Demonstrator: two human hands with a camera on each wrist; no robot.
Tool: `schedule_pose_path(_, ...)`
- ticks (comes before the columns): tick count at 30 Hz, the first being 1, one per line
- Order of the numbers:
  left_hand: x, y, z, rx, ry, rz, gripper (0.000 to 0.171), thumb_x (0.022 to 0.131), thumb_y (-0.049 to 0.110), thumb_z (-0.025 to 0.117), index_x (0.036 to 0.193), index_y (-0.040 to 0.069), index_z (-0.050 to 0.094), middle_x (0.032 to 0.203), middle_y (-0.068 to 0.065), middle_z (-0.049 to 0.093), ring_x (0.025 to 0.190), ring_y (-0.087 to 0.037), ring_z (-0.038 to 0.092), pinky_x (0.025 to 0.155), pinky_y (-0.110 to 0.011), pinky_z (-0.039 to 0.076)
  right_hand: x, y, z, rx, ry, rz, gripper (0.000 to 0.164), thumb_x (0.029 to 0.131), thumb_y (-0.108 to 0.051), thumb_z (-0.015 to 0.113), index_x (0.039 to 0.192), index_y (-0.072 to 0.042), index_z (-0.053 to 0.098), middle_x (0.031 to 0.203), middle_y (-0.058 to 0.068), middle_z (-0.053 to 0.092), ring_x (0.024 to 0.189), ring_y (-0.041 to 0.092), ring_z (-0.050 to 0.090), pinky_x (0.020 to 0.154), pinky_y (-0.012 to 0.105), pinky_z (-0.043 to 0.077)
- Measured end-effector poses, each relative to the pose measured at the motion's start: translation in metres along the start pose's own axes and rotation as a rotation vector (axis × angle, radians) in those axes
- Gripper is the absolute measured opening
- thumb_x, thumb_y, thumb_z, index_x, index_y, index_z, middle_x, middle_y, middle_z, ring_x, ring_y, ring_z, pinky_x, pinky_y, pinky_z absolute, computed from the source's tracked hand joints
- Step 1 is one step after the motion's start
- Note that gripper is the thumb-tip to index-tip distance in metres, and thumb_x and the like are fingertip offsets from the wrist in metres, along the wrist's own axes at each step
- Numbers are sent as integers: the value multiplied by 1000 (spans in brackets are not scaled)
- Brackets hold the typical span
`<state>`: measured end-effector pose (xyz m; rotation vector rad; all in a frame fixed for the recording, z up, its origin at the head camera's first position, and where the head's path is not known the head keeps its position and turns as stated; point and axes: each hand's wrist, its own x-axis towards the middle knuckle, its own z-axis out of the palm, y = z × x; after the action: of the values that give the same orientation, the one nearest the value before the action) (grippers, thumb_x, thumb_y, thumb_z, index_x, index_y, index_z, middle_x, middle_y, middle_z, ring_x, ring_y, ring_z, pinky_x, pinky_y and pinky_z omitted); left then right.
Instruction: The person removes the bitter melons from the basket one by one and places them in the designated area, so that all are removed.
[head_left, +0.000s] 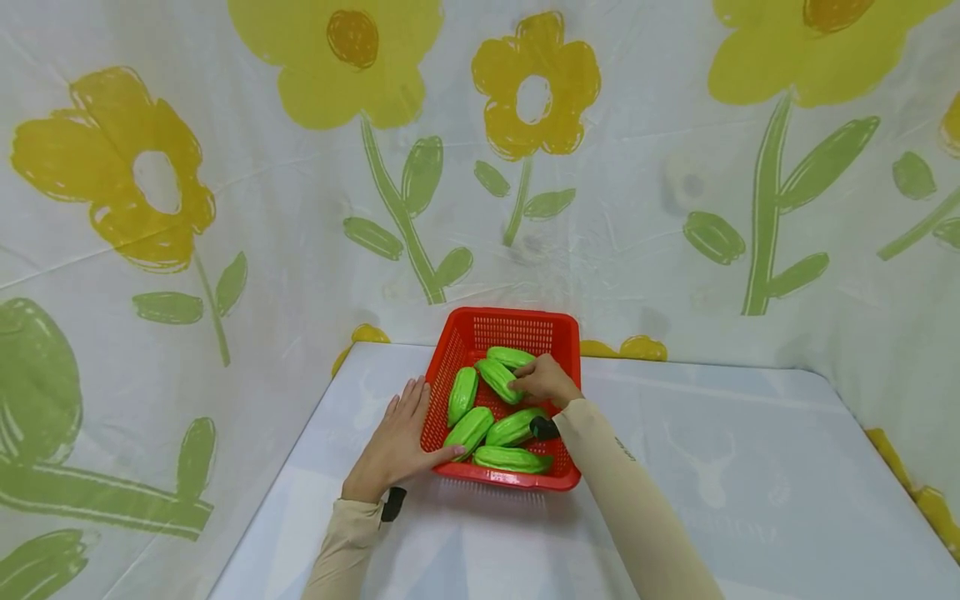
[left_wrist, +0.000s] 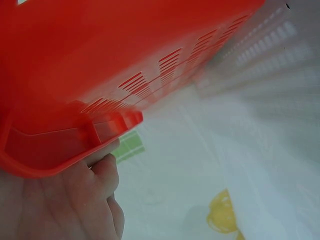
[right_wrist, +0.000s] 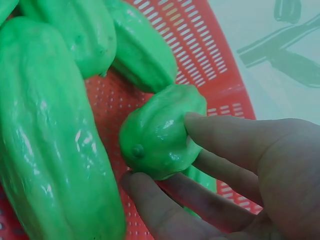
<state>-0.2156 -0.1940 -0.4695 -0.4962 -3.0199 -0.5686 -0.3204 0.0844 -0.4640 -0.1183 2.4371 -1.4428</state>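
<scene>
A red plastic basket [head_left: 564, 482] holds several bright green ridged gourds [head_left: 512, 458]. My left hand [head_left: 393, 442] rests against its near left corner, the thumb lying over the rim and the fingers stretched along the outside of the left wall. From the left wrist view, the palm and fingers show below the basket's rim [left_wrist: 60, 167]. Inside the basket, toward its right wall, my right hand [head_left: 550, 382] pinches one gourd [right_wrist: 162, 132] between thumb and fingers, its rounded tip facing the camera. Another gourd [right_wrist: 55, 135] lies beside it in the right wrist view.
The basket stands near the back edge of a table with a pale, patterned cover [head_left: 697, 467]. Behind and to the left hangs a white curtain [head_left: 630, 208] printed with yellow flowers. Both forearms wear beige sleeves [head_left: 630, 492], with a dark strap at each wrist.
</scene>
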Motion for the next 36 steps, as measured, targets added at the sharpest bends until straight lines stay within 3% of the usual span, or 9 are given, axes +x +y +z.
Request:
schedule_pose_path(5,0,0,0,-4,8,5,123,82,78,62,163,-2,18,174,-18,13,163,-37,9,131,-59,16,4,3,-2,69,9,12,41,94,-15,77,129,4,70,136,26,66,93,29,79,84,42,65)
schedule_pose_path(13,0,-1,1,0,3,3,123,82,79,61,164,-2,17,175,-17,11,164,-36,8,132,-59,15,1,0,-3,146,-1,21,44,95,-16,75,133,5,67,143,25,61,99,34,78,90,46,63)
schedule_pose_path(21,1,-1,1,5,-10,-7,124,82,80,60,164,-1,15,175,-17,10,164,-36,7,132,-58,14,-5,-3,-4,194,-13,3,46,98,-16,72,136,7,63,136,28,65,107,38,75,97,55,59)
schedule_pose_path(36,-2,-2,0,-7,1,1,123,82,79,61,164,-1,15,175,-17,10,164,-37,7,132,-59,14,-15,-8,-5,301,7,-3,45,98,-16,72,136,7,63,134,27,65,100,33,78,96,53,59)
